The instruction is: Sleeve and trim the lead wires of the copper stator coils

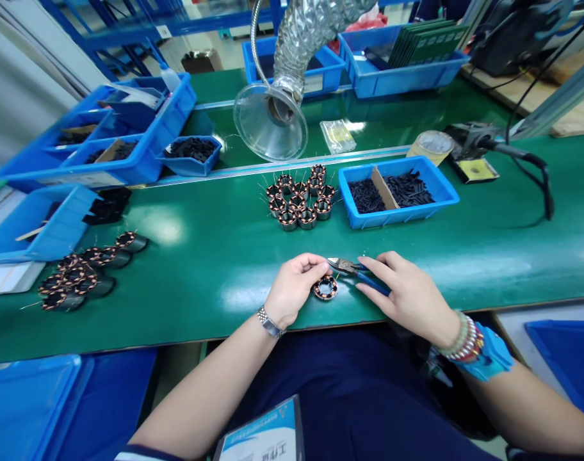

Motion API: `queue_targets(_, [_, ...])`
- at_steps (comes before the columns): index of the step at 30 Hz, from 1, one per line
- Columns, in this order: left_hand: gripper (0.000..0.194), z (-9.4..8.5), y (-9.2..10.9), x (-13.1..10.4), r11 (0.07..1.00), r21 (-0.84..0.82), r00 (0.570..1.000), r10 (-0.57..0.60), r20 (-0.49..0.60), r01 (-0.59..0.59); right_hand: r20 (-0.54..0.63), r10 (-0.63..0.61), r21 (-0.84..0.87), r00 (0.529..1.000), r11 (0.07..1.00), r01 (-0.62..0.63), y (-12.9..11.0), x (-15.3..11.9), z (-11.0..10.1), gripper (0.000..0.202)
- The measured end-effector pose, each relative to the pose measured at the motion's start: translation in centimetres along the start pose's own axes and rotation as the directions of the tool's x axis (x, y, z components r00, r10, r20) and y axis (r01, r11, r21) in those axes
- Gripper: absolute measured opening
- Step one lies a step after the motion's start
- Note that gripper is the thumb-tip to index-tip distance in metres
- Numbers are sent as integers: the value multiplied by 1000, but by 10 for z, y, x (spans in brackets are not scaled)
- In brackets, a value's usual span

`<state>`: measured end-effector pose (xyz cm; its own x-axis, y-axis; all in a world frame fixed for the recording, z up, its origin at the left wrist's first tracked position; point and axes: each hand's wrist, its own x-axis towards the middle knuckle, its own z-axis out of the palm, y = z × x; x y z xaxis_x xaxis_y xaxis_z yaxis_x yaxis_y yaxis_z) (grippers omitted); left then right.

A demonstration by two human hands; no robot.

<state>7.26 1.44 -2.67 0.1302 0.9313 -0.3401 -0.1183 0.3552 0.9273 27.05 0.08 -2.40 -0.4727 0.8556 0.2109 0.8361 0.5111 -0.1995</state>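
Note:
My right hand (407, 294) holds a pair of cutting pliers (364, 274) with blue handles, fingers and thumb on the two grips. The pliers' jaws point left and reach the fingertips of my left hand (299, 282). Those fingertips are pinched together; what lies between them is too small to make out. Just under them, a small ring-shaped stator (325, 288) with copper windings rests near the table's front edge, beside my left thumb. A thin wire end shows at its upper right. Farther back stands a cluster of similar stators (297, 203), their thin wires sticking up.
Behind my hands, a blue bin (400, 192) with a cardboard divider holds small black pieces. More stators (81, 275) are grouped at left near a blue tray (37, 221). A clear extraction hood (271, 121) hangs above the bench. A tape roll (431, 147) lies at right.

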Motion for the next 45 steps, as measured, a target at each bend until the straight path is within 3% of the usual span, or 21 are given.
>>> queue_targets(14, [10,0,0,1,1000,-5,1000,0,-2,0,-30,-16,3,999,1000,16,-2,-2,4,39])
queue_targets(19, [15,0,-1,1,1000,7,1000,-5,-9,5,-117,32,18,993,999,-30,-1,-1,5,38])
queue_targets(25, [46,-11,-3,-11,998,-67,1000,-5,-24,3,-131,74,-76,989,993,-85,10,-3,-4,42])
queue_targets(32, [17,-22,-5,-17,999,18,996,-29,-85,30,-124,20,-51,992,998,-27,8,-4,-10,44])
queue_targets(37, [16,-18,-5,-15,999,41,994,-8,-107,13,-80,-87,-50,993,995,83,-7,-1,-7,41])
queue_targets(45, [11,-13,-7,-14,998,47,993,35,-113,-29,-43,-109,-91,993,990,105,-12,3,-5,40])
